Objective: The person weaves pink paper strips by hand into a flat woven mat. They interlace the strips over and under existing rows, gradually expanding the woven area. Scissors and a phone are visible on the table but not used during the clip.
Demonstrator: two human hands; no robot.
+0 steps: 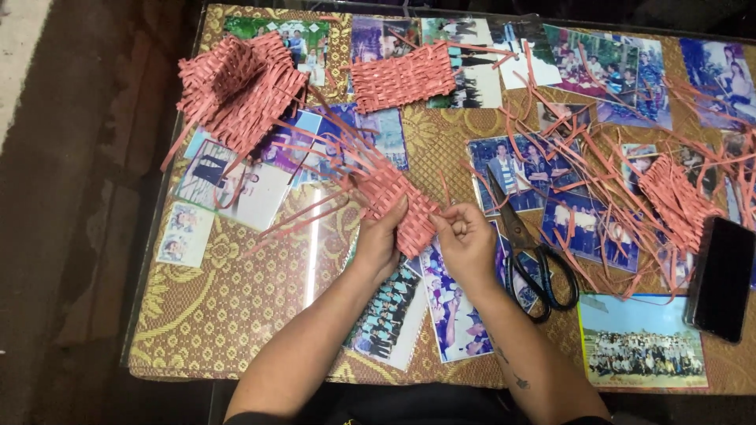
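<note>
Two bare hands working at the middle of a glass-topped table (pixel 236 315), over photographs lying flat under the glass on a gold-patterned cloth. Left hand (pixel 381 236) closing around the near end of a half-woven pink strip panel (pixel 398 206), fingers curling over its lower edge, thumb hidden behind the weave. Right hand (pixel 466 236) pinching at the panel's right edge, fingertips drawn together on what looks like a single thin strip; exact strip in the pinch too small for telling. Panel tilting up off the table between both hands, loose strip ends (pixel 323 149) fanning out toward the upper left.

Lying just to the right of the right hand, black-handled scissors (pixel 529 260), blades pointing away toward the far edge, handles nearest the body, not touching either hand. Resting at the far left, a taller woven pink basket form (pixel 236 83) with strips trailing down. Sitting at the far middle, a flat woven pink mat (pixel 403 76). Spreading across the right half of the table, a tangle of cut pink strips (pixel 598 157), with another small woven piece (pixel 676 201) among them. Lying at the right edge, a dark phone (pixel 722 277), screen blank, beside that woven piece and well apart from both hands.
</note>
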